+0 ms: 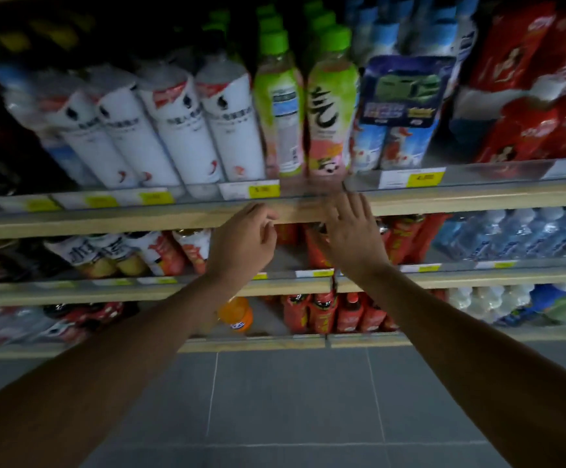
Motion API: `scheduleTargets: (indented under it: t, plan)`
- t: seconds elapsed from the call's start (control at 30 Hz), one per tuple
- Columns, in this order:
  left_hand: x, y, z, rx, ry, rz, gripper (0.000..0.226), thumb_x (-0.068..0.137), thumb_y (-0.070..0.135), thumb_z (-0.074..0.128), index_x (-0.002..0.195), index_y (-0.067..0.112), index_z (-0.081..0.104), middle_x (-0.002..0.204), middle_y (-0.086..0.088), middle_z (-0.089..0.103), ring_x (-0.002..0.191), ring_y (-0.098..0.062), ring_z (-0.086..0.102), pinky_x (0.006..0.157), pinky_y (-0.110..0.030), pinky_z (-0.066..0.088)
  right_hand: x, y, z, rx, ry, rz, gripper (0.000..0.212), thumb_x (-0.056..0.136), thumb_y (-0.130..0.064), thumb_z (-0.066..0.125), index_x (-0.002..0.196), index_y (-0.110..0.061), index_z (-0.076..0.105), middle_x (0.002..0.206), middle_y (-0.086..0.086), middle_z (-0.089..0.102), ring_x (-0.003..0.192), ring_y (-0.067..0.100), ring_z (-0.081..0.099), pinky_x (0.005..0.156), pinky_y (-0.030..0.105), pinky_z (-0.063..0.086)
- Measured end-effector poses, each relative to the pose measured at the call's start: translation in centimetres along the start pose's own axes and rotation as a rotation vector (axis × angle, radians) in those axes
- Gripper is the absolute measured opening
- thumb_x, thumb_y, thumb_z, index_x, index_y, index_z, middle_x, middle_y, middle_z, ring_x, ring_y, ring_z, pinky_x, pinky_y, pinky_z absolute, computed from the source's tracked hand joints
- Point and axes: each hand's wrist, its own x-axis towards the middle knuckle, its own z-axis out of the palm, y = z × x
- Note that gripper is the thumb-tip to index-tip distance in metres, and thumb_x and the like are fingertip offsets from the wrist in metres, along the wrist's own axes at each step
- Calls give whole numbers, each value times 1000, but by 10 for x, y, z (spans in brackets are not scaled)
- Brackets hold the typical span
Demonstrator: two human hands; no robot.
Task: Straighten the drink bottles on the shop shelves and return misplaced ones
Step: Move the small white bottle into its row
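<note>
From where I sit, the grey tiled floor fills the bottom of my view, and both forearms reach up from it toward the shelves. My left hand hangs in front of the wooden shelf edge with its fingers loosely curled and nothing in them. My right hand is just beside it, fingers spread straight and also empty, its fingertips over the same edge. I cannot tell whether either hand touches the wood. Below the hands, on the lowest shelf, an orange bottle stands to the left of a row of red bottles. Right above the hands, on the upper shelf, two green-capped bottles stand side by side behind a yellow price tag. The left one's label is turned aside. White bottles line up to their left, and a blue pack and red packs stand to their right.
</note>
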Motion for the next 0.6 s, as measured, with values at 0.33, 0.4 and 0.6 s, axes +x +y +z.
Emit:
scheduleTargets:
  t: [0.33, 0.4, 0.6]
  plan:
    - [-43, -170, -99, 78, 77, -103, 22, 80, 22, 47, 92, 16, 64, 95, 1, 67, 86, -22, 66, 62, -33, 50, 52, -190, 48, 46, -108, -191, 64, 81, -37, 65, 133, -2, 50, 136, 27, 47, 121, 42, 48, 102, 56, 36]
    - [-44, -196, -118, 100, 122, -128, 26, 79, 24, 45, 93, 14, 65, 94, -1, 68, 86, -24, 65, 62, -34, 51, 59, -220, 60, 20, -82, -173, 62, 83, -44, 61, 134, -9, 50, 133, 25, 49, 120, 41, 48, 102, 58, 35]
    - [-28, -260, -153, 89, 226, -213, 23, 86, 22, 55, 108, 17, 60, 104, 2, 66, 92, -19, 62, 64, -28, 39, 80, -274, 94, -77, 92, 46, 51, 86, -48, 49, 127, -17, 57, 113, 21, 57, 106, 36, 54, 100, 65, 30]
